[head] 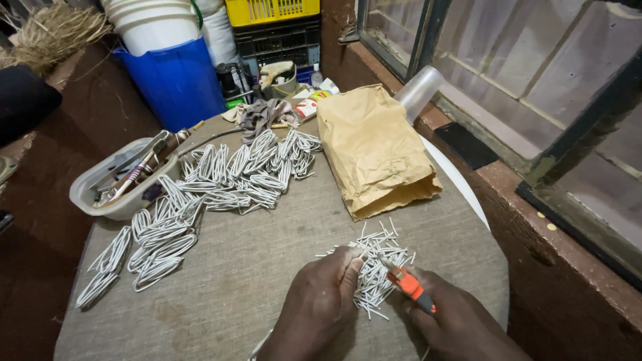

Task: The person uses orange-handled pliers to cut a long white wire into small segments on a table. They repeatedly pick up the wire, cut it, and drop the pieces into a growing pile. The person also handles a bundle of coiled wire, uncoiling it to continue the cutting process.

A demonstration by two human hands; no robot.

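Pliers (409,286), orange-handled, clenched in right hand (461,324), nose aimed up-left into pile of short white wire pieces (374,267) on cloth-covered counter (267,267), just ahead of both hands; left hand (317,304) pinches pieces at pile's near-left edge.

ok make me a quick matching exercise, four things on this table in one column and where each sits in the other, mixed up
Things
1. brown paper bag
2. clear plastic tub of tools
3. short cut white pieces
4. orange-handled cutter

Places
a. left edge of the table
b. in the right hand
c. far right, lying on its side
d. near edge, under the left hand fingers

Pairs: 1-c, 2-a, 3-d, 4-b
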